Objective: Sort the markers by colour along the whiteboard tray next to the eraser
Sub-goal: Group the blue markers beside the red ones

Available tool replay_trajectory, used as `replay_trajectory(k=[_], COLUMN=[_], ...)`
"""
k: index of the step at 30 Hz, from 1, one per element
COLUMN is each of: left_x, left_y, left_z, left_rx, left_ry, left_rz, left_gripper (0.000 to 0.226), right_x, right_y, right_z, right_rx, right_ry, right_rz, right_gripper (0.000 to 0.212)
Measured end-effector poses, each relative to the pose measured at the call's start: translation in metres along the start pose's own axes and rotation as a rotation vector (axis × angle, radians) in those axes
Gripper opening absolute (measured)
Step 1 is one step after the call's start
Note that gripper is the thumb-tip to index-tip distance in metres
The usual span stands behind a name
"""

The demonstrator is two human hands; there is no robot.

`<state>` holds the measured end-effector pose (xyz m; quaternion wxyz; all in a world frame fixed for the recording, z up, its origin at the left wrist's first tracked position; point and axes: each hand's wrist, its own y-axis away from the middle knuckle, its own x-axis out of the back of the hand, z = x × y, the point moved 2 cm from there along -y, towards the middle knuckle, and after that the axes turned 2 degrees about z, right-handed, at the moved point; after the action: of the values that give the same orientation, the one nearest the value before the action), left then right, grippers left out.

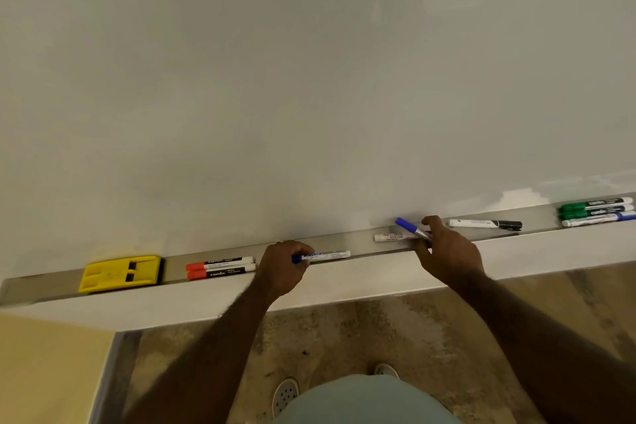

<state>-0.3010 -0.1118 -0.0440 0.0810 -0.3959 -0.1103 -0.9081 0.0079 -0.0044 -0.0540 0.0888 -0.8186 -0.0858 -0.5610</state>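
Observation:
A yellow eraser [120, 273] lies at the left end of the metal tray [537, 229]. Right of it lie two red-capped markers [220, 268] side by side. My left hand [284, 265] is shut on a blue-capped marker [323, 255] lying flat in the tray, cap end inside my fingers. My right hand [447, 248] holds a second blue marker [411, 228] tilted up, cap pointing up-left. A pale marker [389, 236] lies under it. Further right lies a black-capped marker [485, 224], then two green markers [593, 208] and one more blue marker [599, 218].
The whiteboard [309, 79] fills the view above the tray. Below the tray's white front ledge [344, 286] is a mottled floor with my shoes [285, 394]. A yellow wall panel [44, 372] stands at lower left.

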Motion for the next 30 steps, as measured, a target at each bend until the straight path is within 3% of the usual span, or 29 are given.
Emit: replay_trajectory(k=[5, 8, 10, 15, 23, 26, 30], left_x=[-0.006, -0.002, 0.002, 0.011, 0.019, 0.019, 0.016], left_y=[0.001, 0.005, 0.007, 0.014, 0.021, 0.020, 0.015], left_z=[0.005, 0.002, -0.002, -0.011, -0.019, -0.019, -0.011], left_rx=[-0.125, -0.162, -0.153, -0.135, -0.093, -0.076, -0.077], left_ry=[-0.088, -0.107, -0.132, -0.209, -0.222, -0.223, -0.225], left_rz=[0.028, 0.078, 0.083, 0.090, 0.128, 0.126, 0.129], left_gripper=[0.022, 0.017, 0.013, 0.013, 0.014, 0.014, 0.012], right_x=[-0.004, -0.011, -0.021, -0.045, -0.063, -0.060, -0.047], right_y=[0.013, 0.010, 0.005, -0.003, -0.002, 0.000, 0.006], right_z=[-0.034, -0.079, -0.107, -0.150, -0.150, -0.145, -0.129], right_rx=[0.130, 0.320, 0.410, 0.481, 0.488, 0.501, 0.449], right_ry=[-0.215, -0.208, -0.165, -0.117, -0.131, -0.146, -0.135], right_rz=[-0.017, -0.065, -0.088, -0.163, -0.269, -0.220, -0.005], right_gripper=[0.019, 0.015, 0.024, 0.040, 0.036, 0.037, 0.030])
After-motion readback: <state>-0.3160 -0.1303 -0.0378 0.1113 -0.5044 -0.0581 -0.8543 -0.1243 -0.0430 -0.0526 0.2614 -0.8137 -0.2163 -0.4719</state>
